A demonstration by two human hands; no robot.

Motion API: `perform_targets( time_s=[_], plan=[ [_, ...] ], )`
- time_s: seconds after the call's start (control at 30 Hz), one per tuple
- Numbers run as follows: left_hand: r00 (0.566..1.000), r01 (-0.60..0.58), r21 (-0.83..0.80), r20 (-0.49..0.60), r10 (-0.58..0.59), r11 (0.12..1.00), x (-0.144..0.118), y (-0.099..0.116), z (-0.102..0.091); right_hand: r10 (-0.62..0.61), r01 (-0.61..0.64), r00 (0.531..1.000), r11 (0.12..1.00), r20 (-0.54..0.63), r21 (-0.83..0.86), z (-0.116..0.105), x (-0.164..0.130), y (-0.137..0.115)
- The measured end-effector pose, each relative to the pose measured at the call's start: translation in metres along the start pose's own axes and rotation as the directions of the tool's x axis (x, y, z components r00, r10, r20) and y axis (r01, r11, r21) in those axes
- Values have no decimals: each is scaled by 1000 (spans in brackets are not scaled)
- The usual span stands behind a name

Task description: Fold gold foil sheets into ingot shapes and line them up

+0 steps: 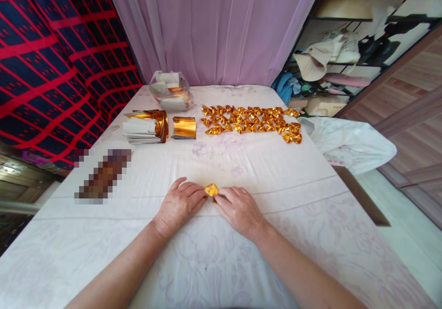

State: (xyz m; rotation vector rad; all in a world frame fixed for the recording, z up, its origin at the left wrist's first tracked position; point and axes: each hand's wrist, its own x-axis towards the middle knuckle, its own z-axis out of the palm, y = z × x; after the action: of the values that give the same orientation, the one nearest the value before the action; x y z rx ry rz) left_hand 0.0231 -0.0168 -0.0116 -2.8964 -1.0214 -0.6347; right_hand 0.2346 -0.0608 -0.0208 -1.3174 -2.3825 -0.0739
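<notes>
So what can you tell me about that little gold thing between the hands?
The small folded gold foil piece looks like shiny, crinkled metallic paper, creased into a compact, roughly triangular shape. It lies on the white floral tablecloth near the front edge, pinched between the fingertips of the left hand and right hand.

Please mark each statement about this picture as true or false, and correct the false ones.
1. Both hands touch one small gold folded paper. True: left hand and right hand press it on the white cloth.
2. The finished gold pieces lie far left. False: they lie in rows at the far right.
3. A clear bag sits behind the stacks of gold sheets. True.
4. The curtain is green. False: it is pale purple.
</notes>
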Motion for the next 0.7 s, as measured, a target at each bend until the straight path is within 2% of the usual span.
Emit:
perform_targets(
  time_s=[0.1, 0.2, 0.33, 0.7],
  plan=[
    [1000, 14, -55, 4, -14, 998, -1, 2, 1, 32, -32, 999, 999, -3, 39, 3, -1, 2],
    [999, 31, -110, 26, -29, 993, -1, 3, 2, 79, -75, 997, 985, -14, 153, 5, -2, 6],
    [995, 101, -163, 42, -95, 982, 0, 1, 2, 170, -154, 985, 951, -35, 269, 6, -3, 9],
    [952, 276, -150, 176, -249, 949, 13, 3, 1, 305, -293, 952, 922, -9, 251, 5, 2, 5]
  ],
)
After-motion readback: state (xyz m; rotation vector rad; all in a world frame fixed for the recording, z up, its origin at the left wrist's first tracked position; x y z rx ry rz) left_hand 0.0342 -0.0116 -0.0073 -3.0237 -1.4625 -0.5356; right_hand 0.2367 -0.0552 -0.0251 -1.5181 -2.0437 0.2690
